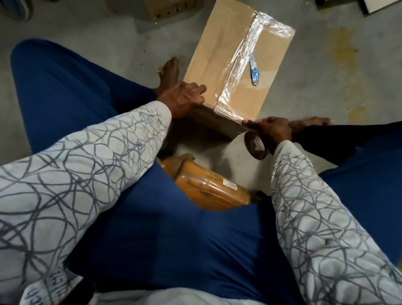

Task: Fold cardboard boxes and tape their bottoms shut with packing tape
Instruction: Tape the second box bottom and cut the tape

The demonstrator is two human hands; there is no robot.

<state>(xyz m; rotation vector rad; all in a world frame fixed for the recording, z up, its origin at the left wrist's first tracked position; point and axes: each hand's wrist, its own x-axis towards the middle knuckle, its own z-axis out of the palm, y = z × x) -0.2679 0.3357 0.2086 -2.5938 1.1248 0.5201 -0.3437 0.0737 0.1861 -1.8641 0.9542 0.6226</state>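
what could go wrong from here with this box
The tape is wrinkled at the far end, so it may peel.
The blue object lies loose on the box; tilting could drop it.
The roll in the right hand looks uncut from the tape; a tug may lift it.

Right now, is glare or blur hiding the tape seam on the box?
Head view: glare streaks the tape along the box, brightest at its far end, but the strip is traceable; the wide lens bows the frame edges; light is dim.
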